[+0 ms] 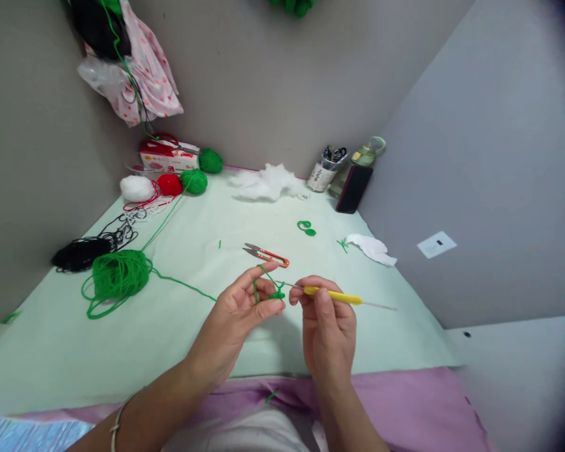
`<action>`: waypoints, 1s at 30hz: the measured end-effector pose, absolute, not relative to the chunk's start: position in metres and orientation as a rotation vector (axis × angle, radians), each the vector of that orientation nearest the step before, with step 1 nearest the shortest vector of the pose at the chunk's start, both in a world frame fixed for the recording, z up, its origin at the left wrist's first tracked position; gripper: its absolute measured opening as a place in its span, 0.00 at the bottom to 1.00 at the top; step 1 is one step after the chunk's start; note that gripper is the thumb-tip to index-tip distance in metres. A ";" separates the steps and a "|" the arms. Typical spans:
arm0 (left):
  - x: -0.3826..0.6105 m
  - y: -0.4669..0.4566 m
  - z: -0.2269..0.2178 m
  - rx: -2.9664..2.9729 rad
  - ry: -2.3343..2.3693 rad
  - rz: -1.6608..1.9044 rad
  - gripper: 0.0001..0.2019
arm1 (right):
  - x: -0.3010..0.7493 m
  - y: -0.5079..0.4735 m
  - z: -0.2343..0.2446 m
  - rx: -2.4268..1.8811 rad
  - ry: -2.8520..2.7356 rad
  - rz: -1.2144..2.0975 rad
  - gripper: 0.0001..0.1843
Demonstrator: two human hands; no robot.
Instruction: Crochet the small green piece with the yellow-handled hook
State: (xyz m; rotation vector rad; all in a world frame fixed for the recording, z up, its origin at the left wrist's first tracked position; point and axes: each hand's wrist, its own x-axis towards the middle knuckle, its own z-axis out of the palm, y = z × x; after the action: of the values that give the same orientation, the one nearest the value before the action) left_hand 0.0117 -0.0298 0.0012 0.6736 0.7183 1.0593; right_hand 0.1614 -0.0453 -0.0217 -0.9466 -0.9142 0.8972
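My left hand [245, 307] pinches a small green crochet piece [277, 293], with green yarn [258, 282] looped over its index finger. My right hand [327, 320] grips a yellow-handled crochet hook [336, 295], whose metal tip meets the green piece. From my left hand the yarn strand runs left across the pale green table cover [207, 213] to a loose green yarn skein [117, 276]. Both hands hover just above the table's near edge.
Orange thread snips [267, 254] lie just beyond my hands. Farther back are a small green crocheted bit [306, 228], white stuffing [266, 182], white cloth [371, 248], a black yarn tangle [82, 251], white, red and green yarn balls [169, 183], a red box [167, 157], a cup of tools [324, 169] and a phone [354, 188].
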 end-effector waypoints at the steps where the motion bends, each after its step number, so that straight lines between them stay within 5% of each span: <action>1: 0.011 -0.029 0.001 0.687 0.723 1.060 0.21 | 0.162 -0.045 -0.019 -0.945 -0.897 0.911 0.12; 8: 0.008 -0.029 -0.003 0.744 0.768 1.067 0.25 | 0.163 -0.045 -0.008 -0.897 -0.956 0.957 0.13; 18: 0.008 -0.029 0.001 0.753 0.790 0.971 0.45 | 0.163 -0.051 -0.018 -0.960 -1.082 0.939 0.04; 30: 0.005 -0.029 -0.004 0.815 0.854 0.983 0.44 | 0.165 -0.051 -0.014 -1.006 -1.053 0.993 0.06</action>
State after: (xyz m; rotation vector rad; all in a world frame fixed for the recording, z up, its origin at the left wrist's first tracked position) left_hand 0.0054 -0.0293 -0.0036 0.8154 0.8542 0.9834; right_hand 0.1652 -0.0509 -0.0144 -1.0058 -1.0530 0.9928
